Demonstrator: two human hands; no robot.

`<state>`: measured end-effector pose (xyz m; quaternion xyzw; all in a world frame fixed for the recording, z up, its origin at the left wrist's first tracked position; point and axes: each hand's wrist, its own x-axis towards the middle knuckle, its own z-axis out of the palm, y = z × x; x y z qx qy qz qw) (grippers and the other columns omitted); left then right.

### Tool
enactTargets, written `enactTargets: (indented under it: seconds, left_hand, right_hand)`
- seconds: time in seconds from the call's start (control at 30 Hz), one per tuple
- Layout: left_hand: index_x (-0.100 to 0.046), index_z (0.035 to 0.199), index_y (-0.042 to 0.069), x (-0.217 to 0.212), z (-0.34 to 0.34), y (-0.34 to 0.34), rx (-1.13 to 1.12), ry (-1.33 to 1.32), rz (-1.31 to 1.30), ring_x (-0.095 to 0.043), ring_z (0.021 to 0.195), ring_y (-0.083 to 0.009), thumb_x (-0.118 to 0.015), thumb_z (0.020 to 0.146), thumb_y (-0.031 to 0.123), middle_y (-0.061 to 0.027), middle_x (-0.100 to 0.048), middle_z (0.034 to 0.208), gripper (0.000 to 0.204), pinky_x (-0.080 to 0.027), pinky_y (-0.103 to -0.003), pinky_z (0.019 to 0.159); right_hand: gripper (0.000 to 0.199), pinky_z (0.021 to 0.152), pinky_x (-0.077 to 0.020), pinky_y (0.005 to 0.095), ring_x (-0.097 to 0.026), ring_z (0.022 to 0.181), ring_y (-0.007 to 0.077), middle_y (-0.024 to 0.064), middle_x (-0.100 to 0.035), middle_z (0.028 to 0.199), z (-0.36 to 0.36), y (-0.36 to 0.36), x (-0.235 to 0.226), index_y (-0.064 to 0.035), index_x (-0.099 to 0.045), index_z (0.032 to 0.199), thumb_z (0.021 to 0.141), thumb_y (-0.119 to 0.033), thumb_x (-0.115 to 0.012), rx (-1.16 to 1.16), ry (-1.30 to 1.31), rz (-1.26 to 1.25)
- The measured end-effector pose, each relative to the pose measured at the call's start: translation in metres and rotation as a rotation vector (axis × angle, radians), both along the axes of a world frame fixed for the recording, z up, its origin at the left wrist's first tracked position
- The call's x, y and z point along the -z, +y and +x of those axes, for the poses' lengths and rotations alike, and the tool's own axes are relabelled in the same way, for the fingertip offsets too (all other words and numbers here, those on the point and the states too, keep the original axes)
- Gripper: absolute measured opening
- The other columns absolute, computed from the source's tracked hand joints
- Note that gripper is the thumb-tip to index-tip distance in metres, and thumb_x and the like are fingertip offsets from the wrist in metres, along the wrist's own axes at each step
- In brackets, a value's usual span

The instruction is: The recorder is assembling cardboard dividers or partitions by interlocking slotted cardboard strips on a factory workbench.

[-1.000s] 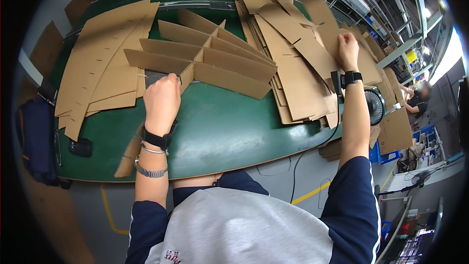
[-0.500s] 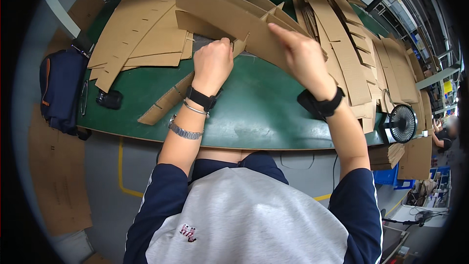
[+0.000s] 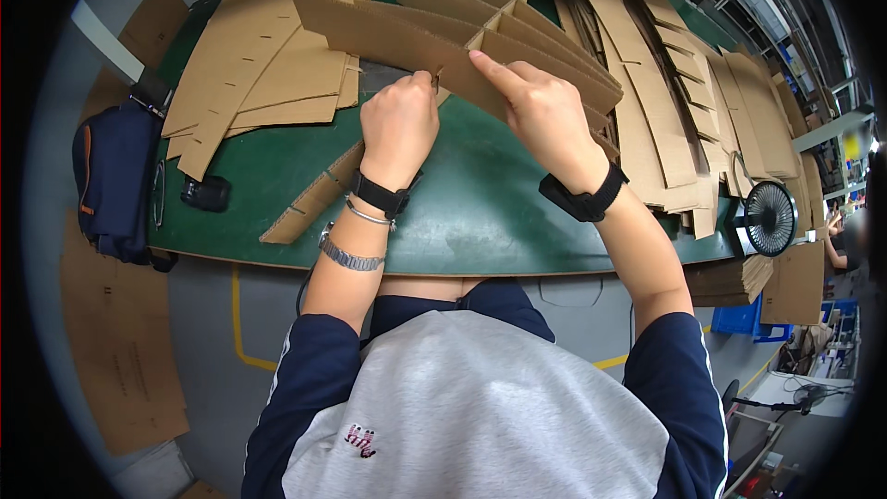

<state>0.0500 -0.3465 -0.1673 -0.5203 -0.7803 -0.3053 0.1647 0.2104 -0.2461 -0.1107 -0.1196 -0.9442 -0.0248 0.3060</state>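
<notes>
A partly assembled cardboard divider (image 3: 397, 35), made of several slotted strips crossing on edge, stands at the far middle of the table. My right hand (image 3: 547, 115) is closed on its near panel, with the index fingertip at the top edge by a crossing. My left hand (image 3: 399, 125) is closed in a fist around a slotted cardboard strip (image 3: 314, 196). This strip slants toward the near left, and its other end reaches the near panel by a slot. My left fingertips and right thumb are hidden.
Flat slotted cardboard sheets (image 3: 268, 46) lie at the far left, and more cardboard strips (image 3: 661, 111) are piled at the right. A small black fan (image 3: 769, 219) stands at the right edge. A dark blue bag (image 3: 120, 171) and a small black object (image 3: 205, 192) are at the left.
My right hand has shifted left and slightly down along the divider. The near panel has swung left and lower, showing more of the crossings behind. My left hand stays nearly in place.
</notes>
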Motion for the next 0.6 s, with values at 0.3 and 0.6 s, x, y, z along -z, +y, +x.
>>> enactTargets:
  seconds: [0.3,0.6]
  left_hand:
    - [-0.066,0.087,0.007,-0.001,0.008,-0.002,0.055,-0.027,0.006,-0.068,0.073,-0.0319,-0.065,0.087,0.015,-0.0122,-0.070,0.080,0.008,-0.054,-0.041,0.063]
    - [-0.061,0.081,0.007,0.000,0.012,0.001,0.073,0.041,0.069,-0.067,0.071,-0.0315,-0.063,0.087,0.012,-0.0109,-0.067,0.076,0.008,-0.053,-0.042,0.062]
  right_hand:
    - [0.058,0.062,-0.0528,0.0387,-0.063,0.068,0.0298,0.0125,-0.061,0.076,0.009,-0.001,0.009,-0.0059,-0.061,0.130,0.072,0.004,-0.059,-0.017,-0.132,-0.058]
    - [0.053,0.061,-0.0524,0.0379,-0.063,0.068,0.0288,0.0120,-0.062,0.075,0.011,0.007,0.018,-0.0028,-0.060,0.129,0.076,-0.001,-0.060,-0.065,-0.149,-0.028]
